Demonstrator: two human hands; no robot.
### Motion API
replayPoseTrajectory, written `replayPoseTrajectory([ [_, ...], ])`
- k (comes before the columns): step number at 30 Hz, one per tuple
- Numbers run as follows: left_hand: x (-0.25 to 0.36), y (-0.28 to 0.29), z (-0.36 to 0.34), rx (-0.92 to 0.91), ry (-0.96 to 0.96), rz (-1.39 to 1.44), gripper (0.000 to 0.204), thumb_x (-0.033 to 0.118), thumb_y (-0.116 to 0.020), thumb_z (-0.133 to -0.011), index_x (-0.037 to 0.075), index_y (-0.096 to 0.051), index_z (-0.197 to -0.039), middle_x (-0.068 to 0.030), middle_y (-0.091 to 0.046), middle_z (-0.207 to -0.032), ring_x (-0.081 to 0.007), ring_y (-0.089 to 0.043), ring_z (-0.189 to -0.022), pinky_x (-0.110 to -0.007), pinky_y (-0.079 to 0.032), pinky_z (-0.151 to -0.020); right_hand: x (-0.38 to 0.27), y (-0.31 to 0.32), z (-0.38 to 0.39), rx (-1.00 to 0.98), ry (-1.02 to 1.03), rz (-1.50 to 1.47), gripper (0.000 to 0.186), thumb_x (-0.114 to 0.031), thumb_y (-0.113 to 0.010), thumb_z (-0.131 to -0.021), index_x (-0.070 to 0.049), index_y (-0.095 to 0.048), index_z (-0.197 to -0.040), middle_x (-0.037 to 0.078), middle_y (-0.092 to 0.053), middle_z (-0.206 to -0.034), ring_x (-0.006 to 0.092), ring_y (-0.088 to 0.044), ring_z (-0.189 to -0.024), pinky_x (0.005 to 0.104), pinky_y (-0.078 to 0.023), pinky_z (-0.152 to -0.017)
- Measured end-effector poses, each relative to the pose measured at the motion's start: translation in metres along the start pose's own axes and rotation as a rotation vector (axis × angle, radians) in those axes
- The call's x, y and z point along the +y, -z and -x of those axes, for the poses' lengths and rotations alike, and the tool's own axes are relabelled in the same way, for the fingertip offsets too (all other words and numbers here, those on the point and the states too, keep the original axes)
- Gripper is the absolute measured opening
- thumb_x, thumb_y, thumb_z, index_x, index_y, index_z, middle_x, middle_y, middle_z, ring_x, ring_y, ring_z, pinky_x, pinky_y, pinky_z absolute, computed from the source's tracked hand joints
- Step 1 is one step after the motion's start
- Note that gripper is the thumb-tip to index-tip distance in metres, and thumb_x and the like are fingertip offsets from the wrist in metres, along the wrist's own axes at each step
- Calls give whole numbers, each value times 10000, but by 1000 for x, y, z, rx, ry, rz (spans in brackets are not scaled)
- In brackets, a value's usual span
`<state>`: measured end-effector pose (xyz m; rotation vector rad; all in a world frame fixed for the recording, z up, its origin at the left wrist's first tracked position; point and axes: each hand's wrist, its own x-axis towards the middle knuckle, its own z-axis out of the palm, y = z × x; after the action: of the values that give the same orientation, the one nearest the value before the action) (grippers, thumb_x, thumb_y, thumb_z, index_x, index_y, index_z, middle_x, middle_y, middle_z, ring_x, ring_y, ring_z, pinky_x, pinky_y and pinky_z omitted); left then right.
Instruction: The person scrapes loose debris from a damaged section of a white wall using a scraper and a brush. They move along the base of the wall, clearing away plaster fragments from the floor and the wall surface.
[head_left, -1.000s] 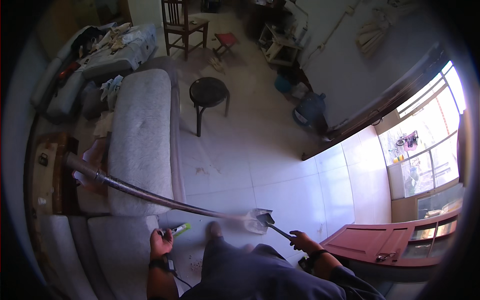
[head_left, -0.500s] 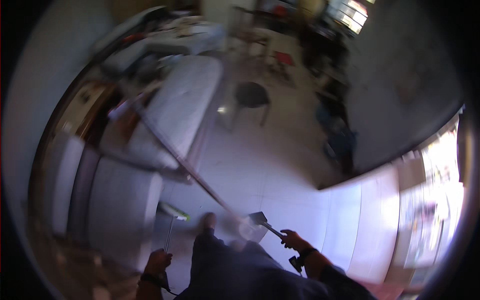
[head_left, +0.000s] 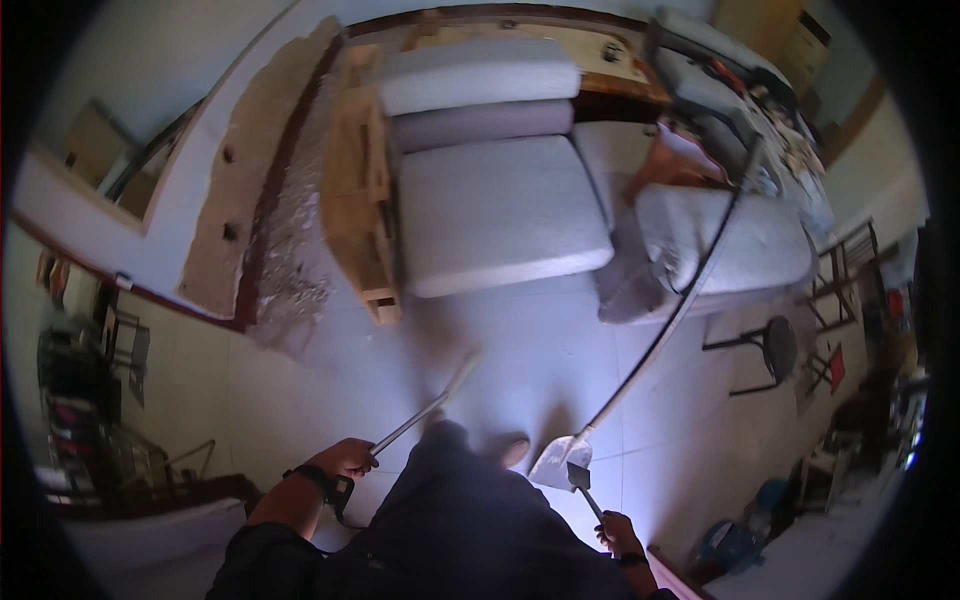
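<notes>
My left hand (head_left: 350, 457) grips a thin metal handle (head_left: 410, 425) angled forward over the floor, ending in a pale, blurred head (head_left: 462, 370). My right hand (head_left: 618, 535) is closed on a short-handled tool with a dark flat head (head_left: 578, 478), which overlaps a shovel's pale blade (head_left: 550, 462); whether they touch I cannot tell. The shovel's long handle (head_left: 650, 355) rises to the right, leaning across a grey sofa section (head_left: 730, 230). My feet are on the tiled floor between the two tools.
Ahead stands a grey sofa seat (head_left: 500, 215) beside a wooden frame (head_left: 365, 260). Rubble (head_left: 292, 285) lies along the damaged left wall. A black stool (head_left: 778, 352), chairs and a large blue water bottle (head_left: 730, 545) are at the right; clutter lines the far left.
My view has swung left, so the sofa and damaged wall now lie ahead. The left-hand tool now points forward-right, and the stool has shifted rightward in view. Both hands keep their tools.
</notes>
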<state>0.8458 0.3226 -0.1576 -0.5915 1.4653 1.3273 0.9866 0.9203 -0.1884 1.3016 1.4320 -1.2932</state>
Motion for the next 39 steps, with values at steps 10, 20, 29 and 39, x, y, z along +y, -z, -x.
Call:
replayPoseTrajectory([
  [10,-149,108,45,174,271,695,103,57,-519,-882,60,-531,-780,-57,-522,-633,-129,-471,-473,-256,-351,-404,-141,-117,20,-82,219,319,143,-167,-571,-866,-39,-612,-912,84,-640,-749,168,-590,-549,264,-428,-441],
  [20,-166,193,112,472,96,961,66,8,-471,-855,54,-492,-898,-59,-518,-669,-106,-443,-484,-246,-359,-396,-295,-344,98,-501,231,742,315,-180,-576,-876,-59,-606,-1166,58,-680,-881,149,-642,-719,285,-455,-600],
  [29,-128,178,212,413,79,646,19,20,-511,-827,5,-511,-816,-114,-534,-650,-183,-523,-507,-284,-405,-424,-390,-528,86,-926,271,769,317,-140,-580,-824,-8,-615,-1110,60,-646,-819,110,-574,-670,222,-416,-541],
  [39,-126,225,159,538,254,447,231,96,-502,-852,54,-462,-628,-78,-490,-547,-185,-483,-440,-324,-337,-369,-466,-659,71,-760,341,1112,255,-114,-605,-743,27,-532,-943,103,-595,-711,167,-581,-559,282,-453,-479],
])
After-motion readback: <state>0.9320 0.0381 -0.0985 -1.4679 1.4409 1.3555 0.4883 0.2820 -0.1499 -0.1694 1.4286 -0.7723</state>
